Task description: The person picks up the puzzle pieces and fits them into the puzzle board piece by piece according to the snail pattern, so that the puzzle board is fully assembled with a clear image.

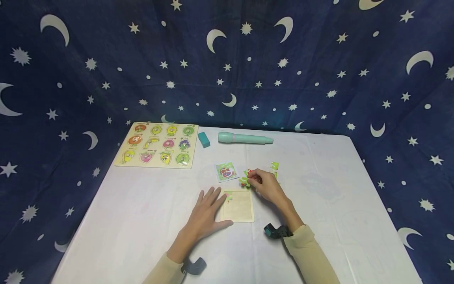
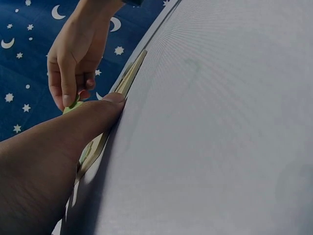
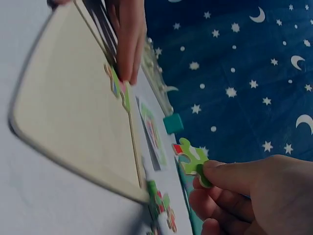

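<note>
A square wooden puzzle tray lies on the white table, with a puzzle piece in its top left corner. My left hand lies along the tray's left side, fingers spread, a fingertip touching that corner piece. Its thumb rests by the tray's near edge. Between thumb and fingers, my right hand pinches a green, white and red puzzle piece, raised above the table. Loose puzzle pieces lie beneath and around the right hand, partly hidden by it.
A small picture card lies behind the tray. Farther back are a wooden fruit puzzle board at left, a teal block and a mint-green microphone-shaped stick. More loose pieces are right of the card. A star-patterned curtain surrounds the table.
</note>
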Tool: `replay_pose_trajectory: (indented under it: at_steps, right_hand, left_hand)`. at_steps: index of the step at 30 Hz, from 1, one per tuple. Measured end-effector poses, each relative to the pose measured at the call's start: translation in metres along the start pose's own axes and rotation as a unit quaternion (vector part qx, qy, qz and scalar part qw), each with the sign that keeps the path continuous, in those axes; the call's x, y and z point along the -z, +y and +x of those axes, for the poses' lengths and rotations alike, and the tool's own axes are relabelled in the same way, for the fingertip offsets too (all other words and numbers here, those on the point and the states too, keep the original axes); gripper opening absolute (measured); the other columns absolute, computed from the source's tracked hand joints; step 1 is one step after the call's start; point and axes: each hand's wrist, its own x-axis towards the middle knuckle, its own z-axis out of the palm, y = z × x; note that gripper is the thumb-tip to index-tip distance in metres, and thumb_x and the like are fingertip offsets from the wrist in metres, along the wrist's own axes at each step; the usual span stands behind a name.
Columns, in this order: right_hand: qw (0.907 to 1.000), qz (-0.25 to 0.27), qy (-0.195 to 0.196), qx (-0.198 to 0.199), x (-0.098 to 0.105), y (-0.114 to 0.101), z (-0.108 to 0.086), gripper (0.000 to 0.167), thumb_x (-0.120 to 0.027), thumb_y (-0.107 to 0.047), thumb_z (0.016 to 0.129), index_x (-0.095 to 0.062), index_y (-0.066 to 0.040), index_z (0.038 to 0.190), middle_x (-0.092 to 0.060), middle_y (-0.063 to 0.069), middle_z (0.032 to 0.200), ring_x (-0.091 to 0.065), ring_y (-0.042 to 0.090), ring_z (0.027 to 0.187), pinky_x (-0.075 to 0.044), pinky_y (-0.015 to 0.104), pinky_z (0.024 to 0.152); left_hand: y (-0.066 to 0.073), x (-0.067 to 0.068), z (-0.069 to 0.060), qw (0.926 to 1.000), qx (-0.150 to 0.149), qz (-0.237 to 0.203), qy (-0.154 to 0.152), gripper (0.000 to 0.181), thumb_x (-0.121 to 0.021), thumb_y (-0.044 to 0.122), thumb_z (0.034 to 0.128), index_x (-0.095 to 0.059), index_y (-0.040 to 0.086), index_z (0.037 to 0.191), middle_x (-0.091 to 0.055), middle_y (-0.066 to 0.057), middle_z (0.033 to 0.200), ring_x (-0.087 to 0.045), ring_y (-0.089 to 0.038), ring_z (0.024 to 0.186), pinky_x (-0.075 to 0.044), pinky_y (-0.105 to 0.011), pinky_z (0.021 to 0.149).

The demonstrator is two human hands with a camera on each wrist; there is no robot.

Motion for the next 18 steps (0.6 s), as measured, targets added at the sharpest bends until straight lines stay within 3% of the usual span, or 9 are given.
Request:
replay_pose_trajectory:
  at_steps: [18]
  right_hand:
    - [0.9961, 0.005, -0.058, 0.066, -0.027, -0.002, -0.014, 0.005, -0.072, -0.014, 0.091, -0.073, -0.012, 0.096, -0.071, -0.004, 0.084, -0.06, 0.003, 0.074, -0.052, 0.021, 0.068]
  left_hand:
    - [0.0, 0.001, 0.001, 1.0, 0.0, -0.007, -0.005, 0.087, -0.067, 0.07, 0.0796, -0.052, 0.016, 0.147, -0.043, -0.011, 0.158, -0.035, -0.034, 0.15, -0.024, -0.057, 0.125]
